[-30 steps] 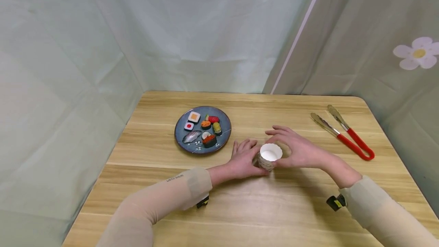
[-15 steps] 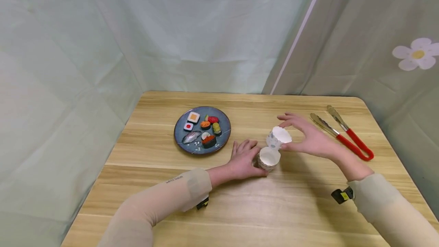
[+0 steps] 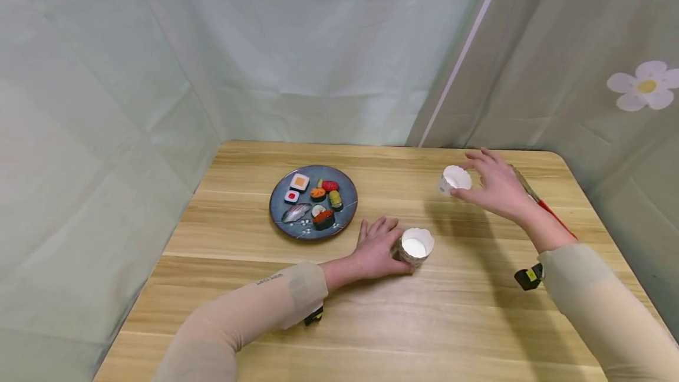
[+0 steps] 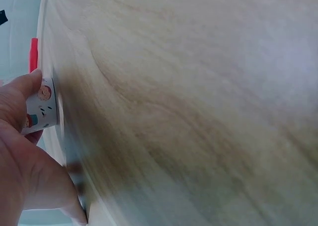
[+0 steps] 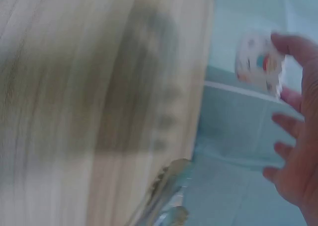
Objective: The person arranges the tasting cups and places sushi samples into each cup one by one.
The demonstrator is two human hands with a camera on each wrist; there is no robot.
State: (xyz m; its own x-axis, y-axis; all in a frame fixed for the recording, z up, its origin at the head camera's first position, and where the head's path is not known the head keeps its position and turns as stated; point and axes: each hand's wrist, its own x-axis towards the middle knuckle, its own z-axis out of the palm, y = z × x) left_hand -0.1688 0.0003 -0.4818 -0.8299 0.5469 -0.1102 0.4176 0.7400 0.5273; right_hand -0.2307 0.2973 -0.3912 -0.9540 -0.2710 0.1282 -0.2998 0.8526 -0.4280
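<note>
My left hand [image 3: 373,252] holds a white paper baking cup [image 3: 417,246] by its side on the table, thumb and forefinger around it. Small printed pictures show on that cup's wall in the left wrist view, where the left hand [image 4: 30,156] reaches in from the left. Farther back and to the right, my right hand [image 3: 495,187] pinches a second paper baking cup [image 3: 455,179] at its rim between thumb and finger. This cup hangs above the table, its shadow below it. In the right wrist view the pinched cup [image 5: 259,64] is blurred, and the other fingers are spread apart.
A blue round plate [image 3: 278,217] with several sushi pieces [image 3: 322,217] lies left of the hands. Red-handled metal tongs [image 3: 522,181] lie at the back right, partly hidden behind my right hand. Pale curtains surround the wooden table [image 3: 239,164].
My right hand has drawn one baking cup out of the other and carried it back and to the right, toward the tongs. The left hand and its cup have stayed in place.
</note>
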